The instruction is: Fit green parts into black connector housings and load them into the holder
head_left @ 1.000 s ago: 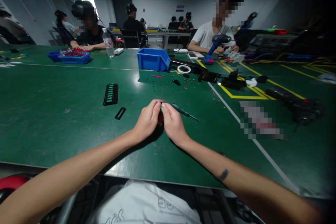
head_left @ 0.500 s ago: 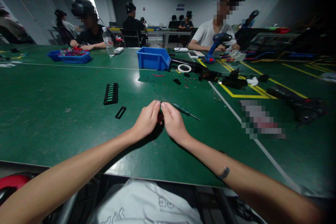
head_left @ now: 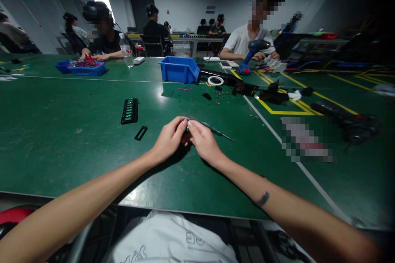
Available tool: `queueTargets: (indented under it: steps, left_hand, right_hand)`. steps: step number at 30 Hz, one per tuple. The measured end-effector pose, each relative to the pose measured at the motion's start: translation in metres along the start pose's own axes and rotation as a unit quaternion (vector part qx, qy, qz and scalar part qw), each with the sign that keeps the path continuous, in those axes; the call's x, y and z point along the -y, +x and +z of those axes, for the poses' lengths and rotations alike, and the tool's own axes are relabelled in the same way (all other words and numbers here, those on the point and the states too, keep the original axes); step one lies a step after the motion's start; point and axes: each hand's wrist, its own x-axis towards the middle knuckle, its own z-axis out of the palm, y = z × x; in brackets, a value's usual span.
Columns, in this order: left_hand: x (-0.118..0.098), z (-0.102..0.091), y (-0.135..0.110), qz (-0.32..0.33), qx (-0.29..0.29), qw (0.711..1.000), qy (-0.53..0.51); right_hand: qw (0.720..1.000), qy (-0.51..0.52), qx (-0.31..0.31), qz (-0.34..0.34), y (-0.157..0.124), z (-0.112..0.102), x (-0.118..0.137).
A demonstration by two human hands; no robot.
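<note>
My left hand [head_left: 170, 137] and my right hand [head_left: 202, 139] meet just above the green table [head_left: 92, 156], thumbs side by side. Between the thumb tips a sliver of a small dark and green piece [head_left: 187, 128] shows; the fingers cover the rest, so its kind is unclear. Both hands are closed around it. Just beyond my right hand lies a screwdriver [head_left: 217, 131] with a dark green handle. Left of my left hand rests a thin black rectangular frame [head_left: 141, 133]. Farther back stands a black holder with a row of green pieces [head_left: 129, 111].
A blue bin [head_left: 179, 69] stands ahead, with small scattered parts and a white ring [head_left: 215, 80] to its right. Across the table are a cordless drill [head_left: 251, 55], a water bottle [head_left: 126, 51], a blue tray of wires [head_left: 86, 67] and two seated people.
Both hands stay together on the small piece; the fingers have shifted slightly, and a bit of green now shows between the thumbs. The whole view has drifted a little.
</note>
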Motion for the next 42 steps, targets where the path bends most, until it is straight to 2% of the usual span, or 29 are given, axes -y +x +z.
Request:
queueTargets:
  steps: [7, 15, 22, 30, 35, 42]
  left_hand:
    - [-0.006, -0.011, 0.005, -0.004, 0.039, 0.999, -0.031]
    - [-0.005, -0.019, 0.01, -0.035, 0.09, 0.993, -0.071]
    - [-0.002, -0.026, 0.014, -0.053, 0.128, 0.988, -0.062]
    - [-0.004, -0.031, 0.017, -0.057, 0.129, 0.99, -0.032]
    - [-0.007, -0.032, 0.017, -0.057, 0.124, 0.989, -0.048]
    - [-0.002, -0.033, 0.017, -0.087, 0.128, 0.982, -0.106]
  right_hand:
    - [0.995, 0.092, 0.026, 0.04, 0.002, -0.002, -0.001]
    - [0.992, 0.103, 0.051, 0.044, 0.003, -0.007, -0.001]
    - [0.991, 0.104, 0.065, 0.046, 0.002, -0.008, -0.001]
    - [0.986, 0.136, 0.062, 0.074, 0.004, -0.01, -0.002]
    - [0.979, 0.166, 0.088, 0.078, 0.002, -0.011, 0.004]
    - [0.988, 0.117, 0.089, 0.048, 0.0, -0.01, 0.003]
